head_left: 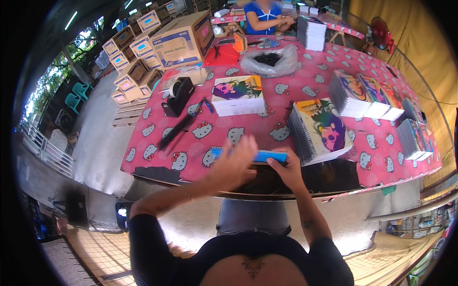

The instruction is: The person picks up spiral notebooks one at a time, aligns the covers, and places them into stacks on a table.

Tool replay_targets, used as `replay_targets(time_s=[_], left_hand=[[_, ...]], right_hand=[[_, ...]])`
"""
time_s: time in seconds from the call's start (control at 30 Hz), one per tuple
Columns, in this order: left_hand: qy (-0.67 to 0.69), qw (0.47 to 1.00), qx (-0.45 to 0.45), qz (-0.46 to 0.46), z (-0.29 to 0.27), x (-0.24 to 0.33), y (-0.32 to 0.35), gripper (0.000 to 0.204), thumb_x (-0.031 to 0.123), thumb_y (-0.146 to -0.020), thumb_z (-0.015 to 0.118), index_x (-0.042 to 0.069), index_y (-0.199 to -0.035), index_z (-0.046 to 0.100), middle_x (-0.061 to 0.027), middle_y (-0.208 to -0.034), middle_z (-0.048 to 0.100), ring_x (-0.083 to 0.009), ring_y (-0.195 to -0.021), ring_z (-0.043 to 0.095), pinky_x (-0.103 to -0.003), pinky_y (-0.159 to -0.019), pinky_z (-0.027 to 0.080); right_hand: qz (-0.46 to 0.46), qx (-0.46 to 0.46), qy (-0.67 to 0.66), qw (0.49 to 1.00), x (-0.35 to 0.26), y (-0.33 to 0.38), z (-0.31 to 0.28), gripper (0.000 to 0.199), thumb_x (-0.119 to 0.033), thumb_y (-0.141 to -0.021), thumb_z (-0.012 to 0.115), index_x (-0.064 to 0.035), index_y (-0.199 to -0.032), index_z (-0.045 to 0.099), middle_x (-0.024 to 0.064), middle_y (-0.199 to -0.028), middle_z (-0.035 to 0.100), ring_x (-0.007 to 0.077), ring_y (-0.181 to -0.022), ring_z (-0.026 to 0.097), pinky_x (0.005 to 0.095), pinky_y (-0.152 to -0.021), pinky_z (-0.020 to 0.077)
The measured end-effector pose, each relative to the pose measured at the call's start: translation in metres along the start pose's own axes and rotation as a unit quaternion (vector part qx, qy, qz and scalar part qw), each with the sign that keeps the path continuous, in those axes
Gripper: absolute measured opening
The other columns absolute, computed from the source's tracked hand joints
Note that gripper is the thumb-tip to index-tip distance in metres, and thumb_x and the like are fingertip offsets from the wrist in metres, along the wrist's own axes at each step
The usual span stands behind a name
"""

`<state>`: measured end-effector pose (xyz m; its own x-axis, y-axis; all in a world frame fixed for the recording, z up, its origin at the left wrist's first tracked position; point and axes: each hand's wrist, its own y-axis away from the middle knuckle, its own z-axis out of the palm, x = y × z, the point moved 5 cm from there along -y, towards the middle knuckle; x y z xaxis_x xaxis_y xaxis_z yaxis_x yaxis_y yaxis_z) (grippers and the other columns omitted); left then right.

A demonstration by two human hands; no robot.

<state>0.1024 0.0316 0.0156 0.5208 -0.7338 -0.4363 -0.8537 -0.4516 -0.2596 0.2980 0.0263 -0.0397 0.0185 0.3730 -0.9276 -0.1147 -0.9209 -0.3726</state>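
My right hand grips a flat blue-edged notebook at the near edge of the pink patterned table. My left hand is blurred, fingers spread, lying over the notebook's left part. A stack of spiral notebooks with colourful covers stands just right of my hands. Another stack with a similar cover lies farther back in the middle.
A black tape dispenser and a black stick lie at left. A clear bag of black spirals, more notebook stacks at right, cardboard boxes at the back left. A person in blue works at the far end.
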Motion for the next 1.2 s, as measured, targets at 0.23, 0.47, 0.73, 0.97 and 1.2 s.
replay_targets(time_s=[0.23, 0.47, 0.73, 0.97, 1.2], left_hand=[[0.054, 0.998, 0.026, -0.024, -0.013, -0.006, -0.028, 0.082, 0.055, -0.092, 0.058, -0.002, -0.148, 0.041, -0.0219, -0.155, 0.042, -0.0324, -0.148, 0.035, -0.060, -0.117, 0.024], [0.042, 0.998, 0.055, -0.016, -0.019, -0.002, -0.040, 0.082, 0.055, -0.090, 0.061, -0.004, -0.143, 0.044, -0.0261, -0.148, 0.047, -0.0368, -0.143, 0.041, -0.062, -0.112, 0.031], [0.098, 0.993, 0.069, 0.019, -0.030, 0.021, -0.036, 0.086, 0.059, -0.090, 0.060, -0.003, -0.148, 0.042, -0.0248, -0.155, 0.041, -0.0350, -0.148, 0.035, -0.061, -0.116, 0.027], [0.215, 0.971, 0.103, 0.006, -0.025, 0.030, -0.031, 0.076, 0.047, -0.091, 0.067, -0.001, -0.147, 0.046, -0.0193, -0.149, 0.050, -0.0337, -0.142, 0.044, -0.060, -0.117, 0.025], [0.319, 0.931, 0.168, -0.058, -0.027, -0.007, -0.057, 0.022, 0.023, -0.093, 0.070, 0.007, -0.108, 0.068, -0.0062, -0.097, 0.072, -0.0237, -0.094, 0.069, -0.059, -0.118, 0.024]], right_hand=[[0.028, -0.040, -0.032, 0.998, 0.000, 0.001, -0.005, 0.021, -0.011, -0.095, 0.072, 0.0000, -0.112, 0.068, -0.0006, -0.090, 0.069, 0.0040, -0.076, 0.056, 0.0223, -0.067, 0.0459], [0.058, -0.102, 0.038, 0.992, -0.010, 0.003, -0.013, 0.023, -0.014, -0.097, 0.069, -0.0016, -0.116, 0.071, -0.0007, -0.082, 0.067, 0.0036, -0.070, 0.050, 0.0236, -0.061, 0.0419], [0.022, -0.089, 0.076, 0.993, -0.019, 0.001, -0.009, 0.016, -0.012, -0.093, 0.072, -0.0013, -0.105, 0.073, 0.0040, -0.071, 0.064, 0.0060, -0.064, 0.052, 0.0281, -0.058, 0.0433], [0.016, -0.082, 0.098, 0.992, -0.015, 0.001, -0.010, 0.015, -0.013, -0.090, 0.075, -0.0003, -0.095, 0.071, 0.0082, -0.068, 0.061, 0.0081, -0.062, 0.051, 0.0303, -0.056, 0.0424], [0.000, -0.089, 0.093, 0.992, -0.047, -0.007, -0.025, 0.015, -0.012, -0.093, 0.073, 0.0029, -0.098, 0.071, 0.0060, -0.079, 0.068, 0.0066, -0.072, 0.059, 0.0259, -0.066, 0.0494]])
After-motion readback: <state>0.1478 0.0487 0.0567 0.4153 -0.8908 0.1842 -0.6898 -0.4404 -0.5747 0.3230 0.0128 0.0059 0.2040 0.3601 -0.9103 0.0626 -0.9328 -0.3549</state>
